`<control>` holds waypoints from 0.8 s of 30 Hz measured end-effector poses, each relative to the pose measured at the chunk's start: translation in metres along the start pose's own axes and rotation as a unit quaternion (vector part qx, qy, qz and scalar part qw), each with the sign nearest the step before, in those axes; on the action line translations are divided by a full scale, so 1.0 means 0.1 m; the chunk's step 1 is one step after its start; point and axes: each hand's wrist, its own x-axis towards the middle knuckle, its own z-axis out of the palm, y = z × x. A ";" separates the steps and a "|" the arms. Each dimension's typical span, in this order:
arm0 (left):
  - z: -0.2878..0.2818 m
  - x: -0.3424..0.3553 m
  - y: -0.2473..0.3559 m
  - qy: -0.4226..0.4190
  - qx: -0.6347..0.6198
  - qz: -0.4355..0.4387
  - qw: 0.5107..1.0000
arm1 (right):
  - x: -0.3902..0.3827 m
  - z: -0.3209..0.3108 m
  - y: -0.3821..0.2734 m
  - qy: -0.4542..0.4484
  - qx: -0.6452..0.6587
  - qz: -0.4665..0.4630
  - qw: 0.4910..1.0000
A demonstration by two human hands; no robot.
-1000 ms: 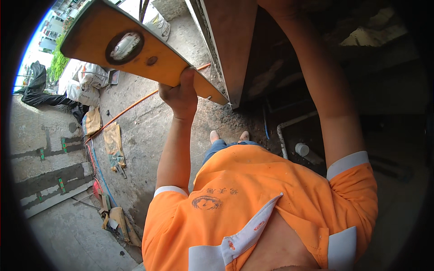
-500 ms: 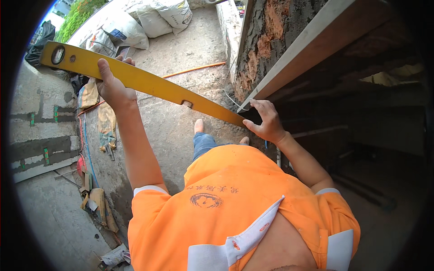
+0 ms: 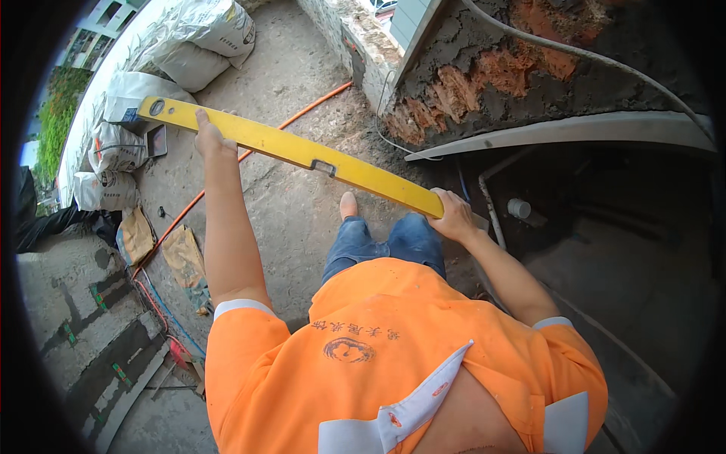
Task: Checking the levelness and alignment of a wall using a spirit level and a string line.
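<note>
Since half a second ago, my long yellow spirit level (image 3: 302, 153) has dropped lower and now lies closer to flat across my front, and my right hand (image 3: 454, 217) has gone from hovering open-fingered at its end to clasping it. My left hand (image 3: 209, 140) holds the level near its far end, fingers wrapped over the top edge, its grip closed on the bar. My right grip is closed round the near end, just below a pale straight strip (image 3: 560, 129) that runs under a wall of rough grey mortar with orange brick (image 3: 484, 72) showing through. The level hangs in the air over the concrete floor (image 3: 287, 219), above my jeans and one bare foot (image 3: 348, 204). An orange hose (image 3: 227, 170) crosses the floor beneath it. White sacks (image 3: 204, 38) lie piled beyond the far end, near the edge of the floor.
</note>
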 end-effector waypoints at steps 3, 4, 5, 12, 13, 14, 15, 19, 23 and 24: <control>-0.14 0.04 -0.61 -0.037 -0.016 -0.059 0.997 | -0.36 0.21 -0.09 0.012 0.008 0.005 1.000; -0.14 -0.13 -0.86 -0.052 -0.017 -0.092 0.994 | -0.49 0.27 -0.15 -0.008 0.016 0.042 0.999; -0.20 -0.30 -1.13 -0.062 0.000 -0.108 0.992 | -0.57 0.35 -0.24 -0.030 0.026 0.076 0.996; -0.60 -1.08 -2.47 -0.042 0.098 -0.253 0.962 | -0.50 1.17 -0.46 -0.103 0.056 0.202 0.972; -0.67 -0.97 -2.56 -0.028 0.098 -0.292 0.951 | -0.49 1.26 -0.47 -0.103 0.061 0.204 0.972; -0.69 -0.91 -2.62 -0.031 0.105 -0.295 0.949 | -0.51 1.32 -0.47 -0.108 0.075 0.208 0.969; -0.70 -0.86 -2.67 -0.028 0.117 -0.286 0.951 | -0.53 1.36 -0.48 -0.111 0.088 0.214 0.967; -0.96 -0.33 -3.01 -0.040 0.129 -0.291 0.947 | -0.75 1.42 -0.47 -0.151 0.109 0.256 0.949; -1.02 0.04 -3.43 -0.073 0.147 -0.301 0.939 | -0.95 1.66 -0.35 -0.126 0.165 0.317 0.925; -0.99 0.11 -3.53 -0.084 0.141 -0.304 0.939 | -0.92 1.80 -0.25 -0.121 0.167 0.324 0.923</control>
